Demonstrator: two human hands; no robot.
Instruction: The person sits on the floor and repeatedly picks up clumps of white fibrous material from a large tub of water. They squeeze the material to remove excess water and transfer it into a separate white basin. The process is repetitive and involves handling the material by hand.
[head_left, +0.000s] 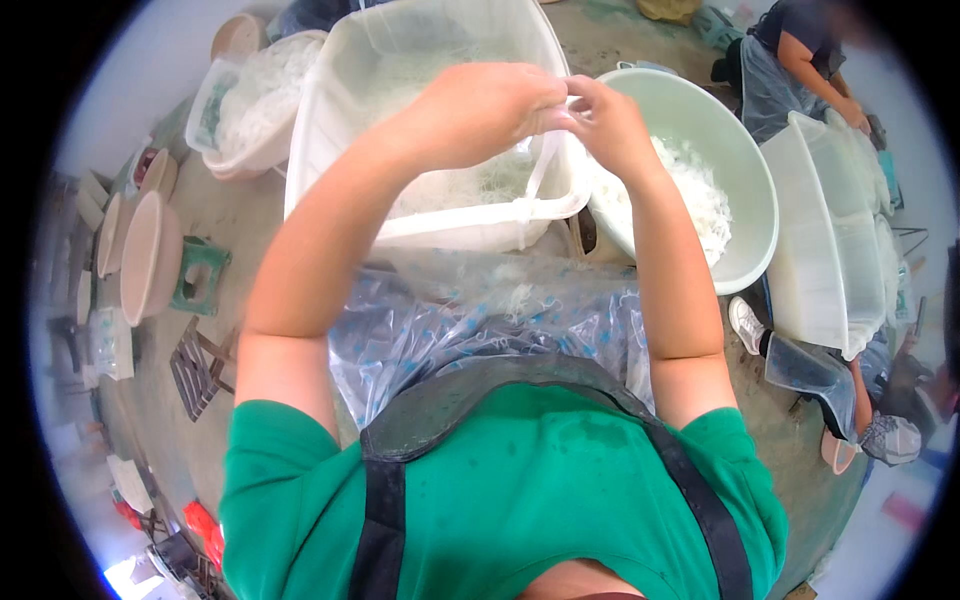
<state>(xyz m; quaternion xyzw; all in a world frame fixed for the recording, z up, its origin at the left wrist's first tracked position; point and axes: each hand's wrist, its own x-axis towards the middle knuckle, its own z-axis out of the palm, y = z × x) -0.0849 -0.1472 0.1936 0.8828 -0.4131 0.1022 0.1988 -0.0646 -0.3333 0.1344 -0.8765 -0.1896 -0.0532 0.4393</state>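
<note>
My left hand (510, 101) is raised over the near right part of a large white plastic tub (442, 225), fingers bent toward my right hand (611, 127). The fingertips of both hands meet near the tub's right side. Whether something thin is pinched between them is hard to tell. Below my hands, a whitish strip (541, 166) runs down to the tub's near rim, where a tie is wound round it. Inside the tub lie pale, thin strands (465, 187) in cloudy liquid. Right of it, beneath my right forearm, a pale green round basin (739, 165) holds a white shredded heap (694, 199).
At the left, a basin (244, 161) is heaped with white strands. Pinkish basins (150, 255), a green stool (201, 276) and a slatted wooden stool (199, 367) stand beyond. Two people in plastic aprons work by white tubs (802, 232) at the right.
</note>
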